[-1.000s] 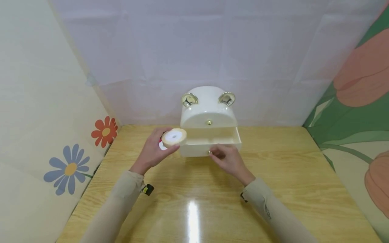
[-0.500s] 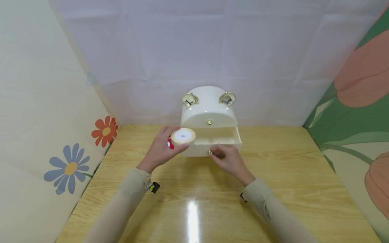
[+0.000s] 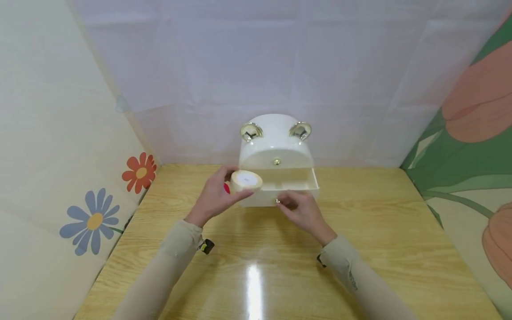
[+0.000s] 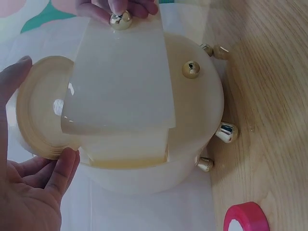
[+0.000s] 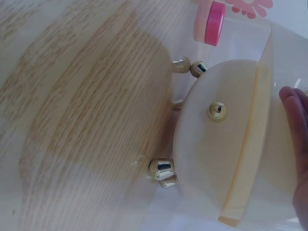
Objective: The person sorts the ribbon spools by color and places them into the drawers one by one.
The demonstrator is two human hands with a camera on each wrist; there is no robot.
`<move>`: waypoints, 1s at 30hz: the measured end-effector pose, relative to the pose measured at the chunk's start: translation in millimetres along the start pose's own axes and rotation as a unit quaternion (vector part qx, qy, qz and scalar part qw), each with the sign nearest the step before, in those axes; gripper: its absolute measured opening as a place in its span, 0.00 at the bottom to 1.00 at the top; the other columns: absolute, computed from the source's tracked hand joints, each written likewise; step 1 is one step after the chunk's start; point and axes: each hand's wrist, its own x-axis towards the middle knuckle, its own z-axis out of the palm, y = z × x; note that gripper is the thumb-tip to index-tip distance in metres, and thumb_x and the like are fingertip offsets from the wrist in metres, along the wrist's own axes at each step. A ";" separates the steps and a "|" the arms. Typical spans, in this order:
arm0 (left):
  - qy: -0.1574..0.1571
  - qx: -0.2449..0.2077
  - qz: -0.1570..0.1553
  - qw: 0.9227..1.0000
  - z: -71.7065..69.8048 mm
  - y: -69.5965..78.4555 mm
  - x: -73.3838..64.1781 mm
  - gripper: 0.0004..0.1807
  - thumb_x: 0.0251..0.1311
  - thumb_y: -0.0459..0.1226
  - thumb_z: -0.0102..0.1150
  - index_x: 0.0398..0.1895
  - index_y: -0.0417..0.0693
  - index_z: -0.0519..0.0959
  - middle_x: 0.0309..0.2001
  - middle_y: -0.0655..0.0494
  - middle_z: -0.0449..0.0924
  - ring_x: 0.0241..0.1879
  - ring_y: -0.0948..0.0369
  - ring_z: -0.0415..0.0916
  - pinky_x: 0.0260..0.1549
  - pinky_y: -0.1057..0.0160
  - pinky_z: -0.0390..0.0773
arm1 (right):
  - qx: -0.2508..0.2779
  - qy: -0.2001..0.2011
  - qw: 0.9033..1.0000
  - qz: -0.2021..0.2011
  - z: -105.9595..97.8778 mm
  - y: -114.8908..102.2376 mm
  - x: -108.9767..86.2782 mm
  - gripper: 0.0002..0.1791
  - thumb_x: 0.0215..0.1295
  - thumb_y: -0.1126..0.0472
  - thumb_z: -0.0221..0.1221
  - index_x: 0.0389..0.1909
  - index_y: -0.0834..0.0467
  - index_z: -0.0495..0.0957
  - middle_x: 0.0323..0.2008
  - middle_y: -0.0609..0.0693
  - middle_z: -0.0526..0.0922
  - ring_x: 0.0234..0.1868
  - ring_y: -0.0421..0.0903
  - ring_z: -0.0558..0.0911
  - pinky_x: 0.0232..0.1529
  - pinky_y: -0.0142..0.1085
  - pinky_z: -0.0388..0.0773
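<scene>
My left hand [image 3: 214, 195] holds a roll of cream ribbon [image 3: 246, 179] by its edges, over the left end of a pulled-out drawer [image 3: 294, 180]. In the left wrist view thumb and fingertips grip the ribbon roll [image 4: 45, 106] from opposite sides. My right hand [image 3: 302, 211] pinches the drawer's small gold knob [image 3: 277, 201]. The drawer belongs to a glossy white cabinet [image 3: 276, 153] with gold ears. What shows of the drawer's inside is bare. Another gold knob [image 5: 217, 111] sits on the cabinet's lower section, below the drawer.
A red-pink ribbon roll [image 4: 248, 216] stands on the wooden table [image 3: 360, 222], mostly hidden behind my left hand in the head view. Gold feet [image 4: 226, 132] support the cabinet. A pale cloth wall [image 3: 200, 89] rises behind it.
My left hand has moved right with the cream ribbon roll, from beside the drawer to over its left end. The right hand and drawer have stayed in place.
</scene>
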 end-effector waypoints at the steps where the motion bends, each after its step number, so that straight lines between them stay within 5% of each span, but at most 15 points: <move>1: 0.000 -0.001 -0.005 1.000 0.1 0.4 0.0 0.40 0.52 0.56 0.78 0.62 0.44 0.74 0.50 0.52 0.81 0.45 0.55 0.75 0.39 0.58 0.76 | 0.000 0.000 1.000 0.001 -0.2 -0.1 -0.1 0.08 0.62 0.70 0.71 0.41 0.59 0.85 0.35 0.52 0.91 0.32 0.44 0.89 0.34 0.27 0.86; 19: 0.005 0.042 0.018 0.999 8.6 -0.5 6.7 0.34 0.63 0.52 0.71 0.66 0.42 0.75 0.53 0.47 0.79 0.52 0.51 0.81 0.52 0.49 0.84 | -0.002 -0.001 1.000 0.004 -1.9 -1.3 0.1 0.08 0.62 0.69 0.71 0.40 0.60 0.85 0.35 0.53 0.91 0.33 0.45 0.90 0.34 0.27 0.87; 30: 0.033 0.039 0.044 0.998 8.1 -7.6 11.2 0.33 0.64 0.46 0.72 0.67 0.39 0.74 0.52 0.44 0.80 0.52 0.49 0.80 0.48 0.50 0.84 | -0.003 0.001 1.000 -0.007 -0.1 1.3 0.1 0.08 0.62 0.69 0.71 0.41 0.59 0.85 0.35 0.52 0.91 0.33 0.44 0.90 0.34 0.27 0.87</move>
